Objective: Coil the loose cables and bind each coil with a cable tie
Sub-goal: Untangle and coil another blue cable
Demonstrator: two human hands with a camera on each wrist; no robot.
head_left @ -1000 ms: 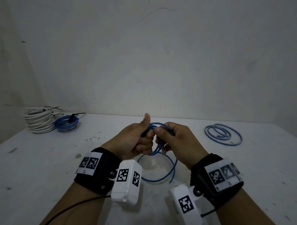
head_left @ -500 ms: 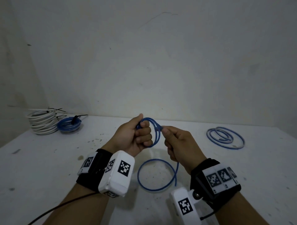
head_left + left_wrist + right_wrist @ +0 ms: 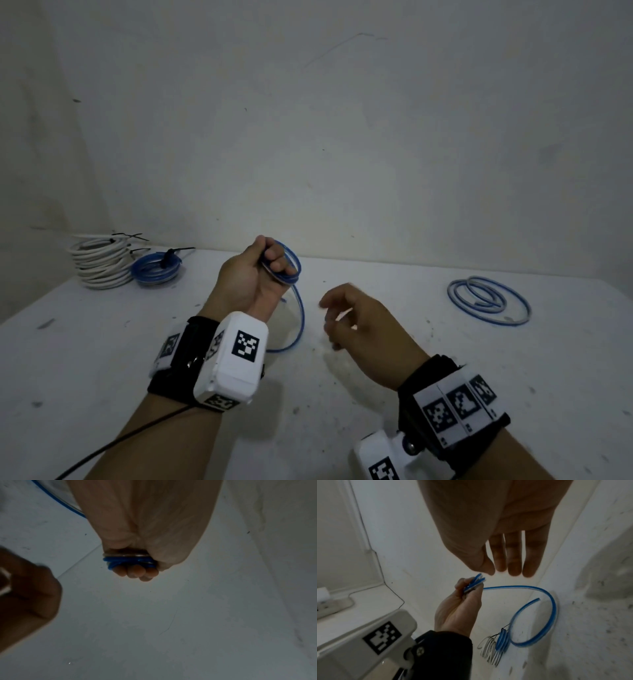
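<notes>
- No words, brand names or numbers can be read anywhere.
- The only signs are black-and-white square coded markers on the white wrist camera housings (image 3: pixel 236 356) and on the black wristbands (image 3: pixel 455 407); they carry no legible characters.

White table (image 3: pixel 102 359), scuffed, dark specks and smudges all over. Plain pale wall (image 3: pixel 342 137) behind with a thin crack high up. Left wall meets it at a corner. In the right wrist view a white socket strip (image 3: pixel 327 604) sits at the left edge.
</notes>
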